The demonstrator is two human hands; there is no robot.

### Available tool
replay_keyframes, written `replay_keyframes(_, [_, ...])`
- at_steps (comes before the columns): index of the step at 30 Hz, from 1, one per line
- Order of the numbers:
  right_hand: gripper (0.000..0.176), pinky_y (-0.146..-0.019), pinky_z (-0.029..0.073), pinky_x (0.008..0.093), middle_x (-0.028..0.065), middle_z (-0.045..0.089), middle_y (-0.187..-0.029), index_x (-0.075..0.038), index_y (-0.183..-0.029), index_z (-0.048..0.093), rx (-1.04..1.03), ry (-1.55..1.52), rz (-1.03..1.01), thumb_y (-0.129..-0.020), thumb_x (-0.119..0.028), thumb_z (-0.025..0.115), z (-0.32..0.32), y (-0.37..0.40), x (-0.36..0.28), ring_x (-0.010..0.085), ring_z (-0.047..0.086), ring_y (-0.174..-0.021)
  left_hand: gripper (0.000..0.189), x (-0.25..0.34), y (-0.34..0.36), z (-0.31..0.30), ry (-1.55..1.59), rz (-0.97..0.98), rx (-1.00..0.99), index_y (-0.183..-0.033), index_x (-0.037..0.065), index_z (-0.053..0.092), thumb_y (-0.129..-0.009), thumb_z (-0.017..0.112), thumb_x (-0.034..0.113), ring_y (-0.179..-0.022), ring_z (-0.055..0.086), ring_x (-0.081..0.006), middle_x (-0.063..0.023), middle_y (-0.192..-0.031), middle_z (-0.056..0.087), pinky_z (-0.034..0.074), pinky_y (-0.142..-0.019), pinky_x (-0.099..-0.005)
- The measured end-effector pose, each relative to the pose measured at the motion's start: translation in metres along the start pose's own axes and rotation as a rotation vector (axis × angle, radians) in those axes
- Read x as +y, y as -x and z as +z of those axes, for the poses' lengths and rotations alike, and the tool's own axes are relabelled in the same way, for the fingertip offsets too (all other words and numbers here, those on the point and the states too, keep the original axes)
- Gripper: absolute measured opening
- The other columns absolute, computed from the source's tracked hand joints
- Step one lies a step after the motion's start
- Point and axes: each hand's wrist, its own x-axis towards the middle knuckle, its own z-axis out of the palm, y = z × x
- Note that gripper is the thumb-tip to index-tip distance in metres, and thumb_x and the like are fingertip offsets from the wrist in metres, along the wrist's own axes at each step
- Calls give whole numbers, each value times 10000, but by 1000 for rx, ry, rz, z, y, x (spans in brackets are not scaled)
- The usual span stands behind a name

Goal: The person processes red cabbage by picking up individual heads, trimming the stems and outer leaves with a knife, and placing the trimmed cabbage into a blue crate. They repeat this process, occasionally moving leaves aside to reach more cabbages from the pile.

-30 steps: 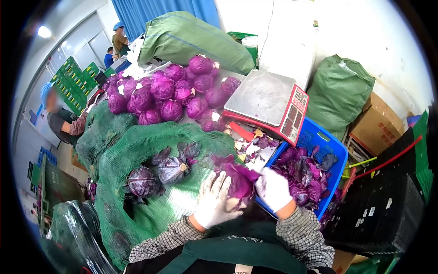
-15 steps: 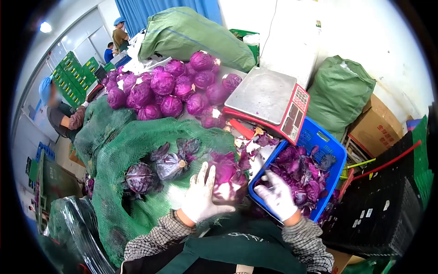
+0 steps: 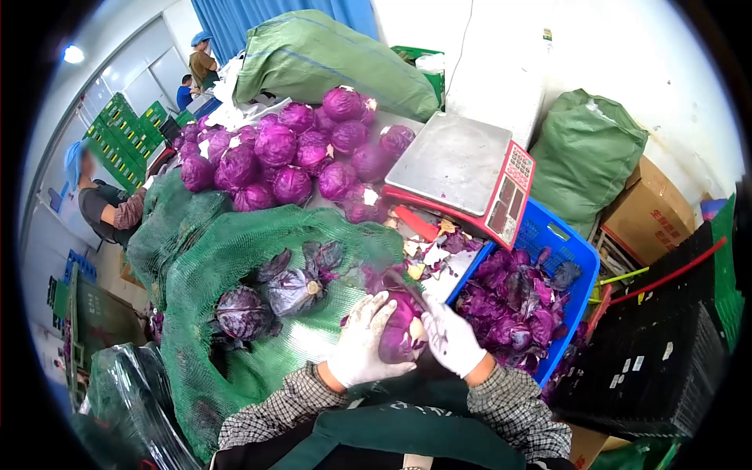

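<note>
A red cabbage [image 3: 401, 333] with a pale cut base sits in front of me, at the edge of the green mesh bag [image 3: 235, 384]. My left hand [image 3: 362, 345], in a white glove, is wrapped around its left side. On the other side my right hand [image 3: 453, 343], also gloved, has its fingers closed at a dark outer leaf [image 3: 409, 290] of this head; the fingertips are partly hidden. Two duller, unpeeled cabbages, one at the left [image 3: 244, 313] and one beside it [image 3: 294, 291], lie on the mesh.
Right of my hands stands a blue crate [image 3: 580, 305] of loose purple leaves. Behind it is a red scale [image 3: 462, 164], with a red-handled tool [image 3: 415, 223] and scraps nearby. Cabbages [image 3: 274, 145] are piled at the back. Co-workers [image 3: 102, 204] stand at the left.
My right hand has moved left from over the blue crate to the cabbage and closed at its leaf. My left hand has closed around the cabbage, which has turned slightly.
</note>
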Motion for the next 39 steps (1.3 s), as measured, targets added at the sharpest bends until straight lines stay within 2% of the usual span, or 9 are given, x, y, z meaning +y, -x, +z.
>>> replay_keyframes(6, [281, -629, 523, 382, 221, 647, -844, 18, -1180, 571, -32, 426, 45, -936, -112, 522, -10, -36, 23, 355, 639, -700, 1004, 2, 12, 7, 33, 55, 78, -1373, 38, 368, -578, 856, 411, -1293, 344, -458, -232, -1402, 363, 311, -1071, -556])
replay_keyframes(10, [277, -559, 502, 306, 111, 607, -703, -38, -1062, 585, 99, -305, 322, -987, -280, 474, -14, -25, 53, 176, 615, -626, 1071, -28, 65, 20, 155, 175, 182, -1393, 62, 341, -544, 912, 378, -1354, 296, -453, -225, -1436, 330, 271, -1101, -579])
replay_keyframes(14, [205, -373, 364, 266, 20, 543, -631, -125, -841, 501, 326, -1151, 600, -981, -274, 483, -53, 11, 128, 120, 426, -418, 1148, -32, 98, -8, 332, -327, 109, -1425, 12, 279, -535, 925, 339, -1326, 380, -379, -231, -1386, 394, 316, -1106, -474])
replay_keyframes(16, [164, -298, 317, 230, 50, 605, -720, -110, -1085, 503, 671, -505, 615, -984, -239, 500, -73, 23, 114, 97, 377, -329, 1150, -38, 105, -11, 374, -417, 160, -1425, -12, 273, -543, 918, 347, -1302, 415, -350, -229, -1371, 415, 333, -1097, -436])
replay_keyframes(18, [572, -398, 401, 197, 76, 642, -932, -102, -1472, 275, 668, -343, 598, -976, -207, 539, -92, 31, 93, 68, 502, -491, 1145, -35, 101, -4, 373, -445, 203, -1423, -15, 278, -547, 915, 357, -1302, 411, -355, -229, -1372, 414, 337, -1092, -443])
replay_keyframes(23, [524, -855, 490, 261, 133, 599, -1172, 31, -1377, 418, 86, -285, 212, -934, -164, 616, -46, 14, -31, 159, 594, -956, 1125, -13, 63, -11, -7, -265, 206, -1372, -51, 353, -539, 891, 480, -1252, 424, -424, -270, -1329, 437, 354, -1064, -463])
replay_keyframes(27, [452, -774, 548, 295, 140, 611, -1112, 67, -1279, 471, 80, 165, -274, -924, -164, 628, 1, 3, -26, 218, 652, -930, 1014, -9, 41, -23, -163, -38, 147, -1281, -39, 416, -557, 878, 499, -1086, 498, -355, -222, -1180, 516, 414, -949, -466])
replay_keyframes(30, [306, -729, 532, 312, 123, 607, -1038, 41, -1153, 540, -189, -678, 237, -903, -110, 633, 0, -1, -35, 199, 636, -891, 1179, 5, 14, -21, -45, -23, 114, -1407, -45, 291, -548, 872, 517, -1289, 369, -422, -268, -1378, 387, 315, -1067, -502])
replay_keyframes(39, [326, -709, 527, 374, 167, 631, -964, -15, -1148, 580, -94, 66, -184, -890, -214, 598, -1, -17, -32, 298, 637, -852, 1230, 2, 15, -5, -86, -99, 19, -1438, -89, 216, -588, 824, 561, -1345, 313, -438, -293, -1410, 346, 193, -1117, -558])
